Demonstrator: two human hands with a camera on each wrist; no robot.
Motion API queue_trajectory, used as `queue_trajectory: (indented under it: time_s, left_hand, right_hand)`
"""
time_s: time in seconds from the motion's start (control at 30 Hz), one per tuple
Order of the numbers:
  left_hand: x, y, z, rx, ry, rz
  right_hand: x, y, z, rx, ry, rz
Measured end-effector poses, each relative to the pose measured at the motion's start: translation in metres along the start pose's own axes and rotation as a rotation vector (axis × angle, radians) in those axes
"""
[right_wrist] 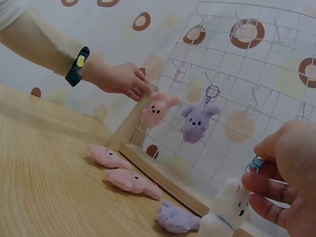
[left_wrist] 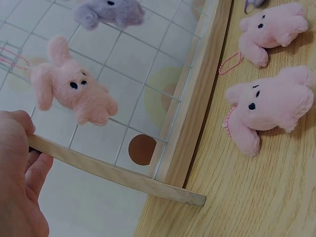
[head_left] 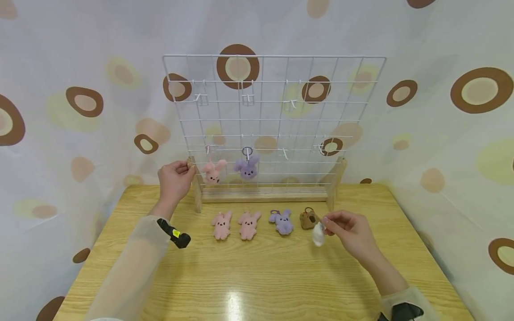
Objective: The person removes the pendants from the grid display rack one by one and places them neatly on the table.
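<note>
My left hand [head_left: 175, 179] grips the top end of the left wooden upright [left_wrist: 113, 173] of a display rack. My right hand [head_left: 355, 234] pinches the blue clasp [right_wrist: 256, 164] of a white plush keychain [head_left: 318, 235], which hangs just above the table in front of a brown plush keychain [head_left: 308, 219]. On the rack's lower hooks hang a pink plush keychain [head_left: 213, 172] and a purple plush keychain [head_left: 246, 168]. Two pink plush keychains, one [head_left: 221, 226] left of the other [head_left: 249, 225], lie on the table beside another purple one [head_left: 283, 222].
The white wire grid [head_left: 273, 119] rises from a wooden base [head_left: 265, 196] at the table's back. Bare hooks are on the upper row, such as one [head_left: 247, 99], and at lower right, such as another [head_left: 283, 153]. A patterned cloth [head_left: 80, 53] surrounds the wooden table [head_left: 257, 272].
</note>
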State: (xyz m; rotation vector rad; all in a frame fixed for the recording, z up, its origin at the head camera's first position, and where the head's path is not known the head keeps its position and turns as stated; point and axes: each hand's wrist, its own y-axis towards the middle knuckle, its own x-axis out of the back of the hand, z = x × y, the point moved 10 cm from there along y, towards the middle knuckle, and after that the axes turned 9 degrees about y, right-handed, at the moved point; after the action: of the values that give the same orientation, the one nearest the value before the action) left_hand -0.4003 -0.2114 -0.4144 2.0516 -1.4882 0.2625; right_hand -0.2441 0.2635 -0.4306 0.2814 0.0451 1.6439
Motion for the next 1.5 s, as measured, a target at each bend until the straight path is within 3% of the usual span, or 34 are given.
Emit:
queue_trajectory:
  time_s: [0.93,1.23,1.5]
  left_hand:
    - [0.000,0.000,0.001,-0.010,0.016,-0.002]
    - [0.000,-0.002,0.001,-0.005,0.012,-0.003]
    - [-0.001,0.000,0.001,-0.012,0.008,-0.008]
  right_hand:
    - [0.029,-0.033,-0.047,-0.130,-0.030,-0.075]
    - [0.019,-0.030,-0.072,-0.190,0.041,-0.080]
    - [0.007,-0.015,-0.082,-0.197,0.020,-0.072]
